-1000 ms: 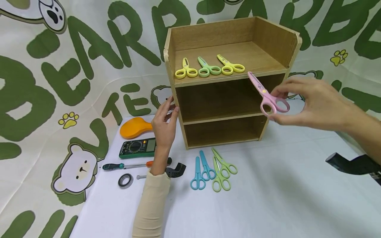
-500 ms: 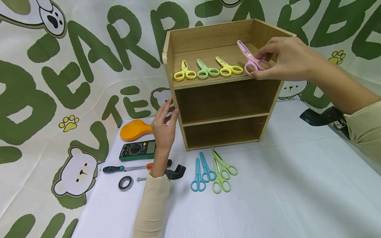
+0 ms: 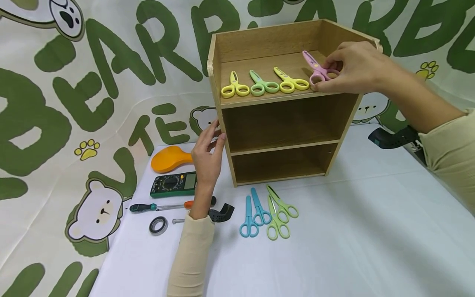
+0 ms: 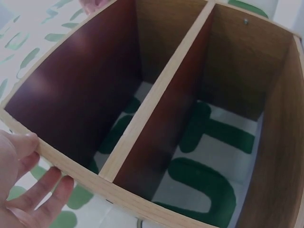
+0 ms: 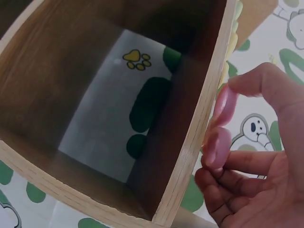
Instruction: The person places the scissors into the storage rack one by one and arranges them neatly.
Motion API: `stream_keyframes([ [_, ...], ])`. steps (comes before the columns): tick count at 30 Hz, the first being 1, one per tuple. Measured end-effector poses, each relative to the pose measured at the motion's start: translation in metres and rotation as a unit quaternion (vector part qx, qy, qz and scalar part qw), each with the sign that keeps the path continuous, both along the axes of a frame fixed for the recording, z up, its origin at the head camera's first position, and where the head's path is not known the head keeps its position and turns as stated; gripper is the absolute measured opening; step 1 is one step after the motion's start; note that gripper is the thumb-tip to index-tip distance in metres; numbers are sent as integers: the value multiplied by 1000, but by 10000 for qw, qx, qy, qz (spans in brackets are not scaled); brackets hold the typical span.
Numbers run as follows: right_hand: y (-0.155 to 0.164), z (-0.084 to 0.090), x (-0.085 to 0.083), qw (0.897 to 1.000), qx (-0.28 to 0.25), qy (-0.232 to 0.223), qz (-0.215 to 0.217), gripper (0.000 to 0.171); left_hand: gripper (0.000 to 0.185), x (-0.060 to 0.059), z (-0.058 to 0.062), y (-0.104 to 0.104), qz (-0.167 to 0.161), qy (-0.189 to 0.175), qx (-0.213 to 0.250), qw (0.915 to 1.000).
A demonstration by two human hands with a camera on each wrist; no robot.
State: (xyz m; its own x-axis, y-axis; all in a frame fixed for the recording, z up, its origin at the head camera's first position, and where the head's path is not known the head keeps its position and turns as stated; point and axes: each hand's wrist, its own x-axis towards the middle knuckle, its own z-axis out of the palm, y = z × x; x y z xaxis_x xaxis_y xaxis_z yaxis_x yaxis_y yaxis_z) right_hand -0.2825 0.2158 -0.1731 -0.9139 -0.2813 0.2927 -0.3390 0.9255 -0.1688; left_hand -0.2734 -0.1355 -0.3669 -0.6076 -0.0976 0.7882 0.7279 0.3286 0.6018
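A wooden shelf unit [image 3: 285, 99] stands on the table. On its top shelf lie a yellow pair of scissors [image 3: 233, 86], a green pair [image 3: 262, 84] and another yellow pair [image 3: 291, 81] in a row. My right hand [image 3: 352, 68] pinches the handles of pink scissors [image 3: 315, 70] at the right end of that row, low on the top shelf; the pink handles [image 5: 221, 128] show beside the shelf's front edge [image 5: 199, 128]. My left hand [image 3: 207, 154] rests with straight fingers against the unit's left side [image 4: 71, 166].
On the white table in front of the unit lie two blue scissors [image 3: 254, 212] and two green ones [image 3: 278, 212]. To the left are an orange object [image 3: 168, 159], a green multimeter [image 3: 172, 184], a screwdriver [image 3: 163, 205] and a tape roll [image 3: 158, 225].
My right hand has carried the pink scissors up from beside the unit to its top shelf and lowered them beside the yellow pair. The left hand has stayed on the unit's side.
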Motion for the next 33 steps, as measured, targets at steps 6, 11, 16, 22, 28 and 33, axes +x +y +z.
stream_keyframes([
  [6,-4,4,-5,9978,314,-571,-97,59,43,3,3,2,111,-126,-15,9999],
  [11,-6,7,-7,9944,533,-900,-171,62,41,15,15,7,140,-32,1,9999],
  [16,-3,5,-3,9957,554,-745,-25,64,41,24,24,9,149,-106,-26,9998],
  [22,1,-9,19,9997,262,15,30,64,41,26,24,10,89,-164,-48,9998],
  [28,1,-54,67,9901,-540,1202,477,41,42,27,27,8,-103,-138,-175,9997],
  [33,-5,-115,93,9816,-901,1246,1130,33,42,26,28,7,-100,-197,-168,9996],
])
